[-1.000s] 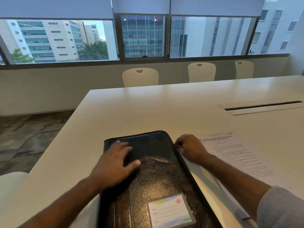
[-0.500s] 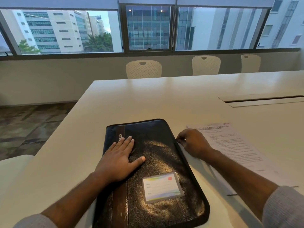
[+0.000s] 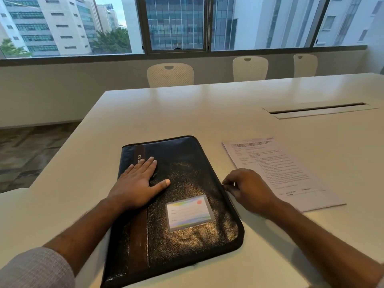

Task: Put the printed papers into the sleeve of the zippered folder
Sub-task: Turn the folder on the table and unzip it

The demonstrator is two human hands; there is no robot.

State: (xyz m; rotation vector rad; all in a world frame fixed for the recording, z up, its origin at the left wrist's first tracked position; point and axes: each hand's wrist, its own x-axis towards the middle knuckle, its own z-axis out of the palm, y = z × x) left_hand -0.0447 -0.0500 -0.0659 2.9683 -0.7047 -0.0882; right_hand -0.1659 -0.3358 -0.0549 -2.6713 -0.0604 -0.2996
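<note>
A black zippered folder (image 3: 188, 235) lies closed on the white table (image 3: 187, 113), with a card window on its cover. My left hand (image 3: 136, 185) rests flat on the cover's left half, fingers straight. At the middle of the folder's right edge, my right hand (image 3: 249, 191) has its fingertips curled and pinches the zipper pull. The printed papers (image 3: 280, 167) lie flat on the table just right of the folder, partly under my right wrist.
A cable slot (image 3: 318, 110) is set into the table at the far right. Three white chairs (image 3: 170, 74) stand along the far side below the windows. The table's left edge drops to carpeted floor (image 3: 27, 154).
My right hand has slid from the folder's far right corner down along its right edge toward me. My left hand stays flat on the cover. The view has tilted down.
</note>
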